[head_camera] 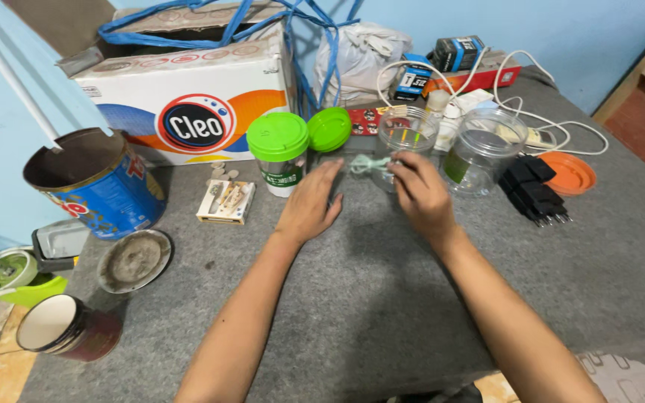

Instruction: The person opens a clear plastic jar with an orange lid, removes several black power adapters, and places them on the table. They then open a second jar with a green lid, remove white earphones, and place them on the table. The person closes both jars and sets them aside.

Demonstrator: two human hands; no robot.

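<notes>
A: Held between both hands: a small clear bag (368, 164), thin, glossy, crinkled, with something pale green inside. Contents too small to tell.

B: Grip?

A: Left hand (310, 205) flat and spread, fingertips at the bag's left edge. Right hand (421, 192) curled, thumb and fingers pinched on the bag's right end. Hands apart, bag stretched between, just above the counter (382, 298).

B: Counter surface?

A: Grey felt, matte and fuzzy.

B: Behind the bag?

A: A clear jar (406, 134), round, open, smooth plastic, right behind the right hand's fingers. Just left, a white cup (279, 153) with a bright green lid, ribbed at the rim. Leaning beside it, a loose green lid (330, 128). Further right, a second clear jar (483, 153), wider, green label.

B: Far right?

A: Black plugs (534, 190), boxy, stacked; an orange lid (570, 173), flat, round. White cable (554, 123) looped behind.

B: Left side?

A: Blue tin (98, 183), cylindrical, open, metal rim. Round metal lid (134, 260), dull and stained. Small flat box (225, 201) with little bits on top. Big cardboard box (188, 104) at the back, glossy print, blue strap over it.
</notes>
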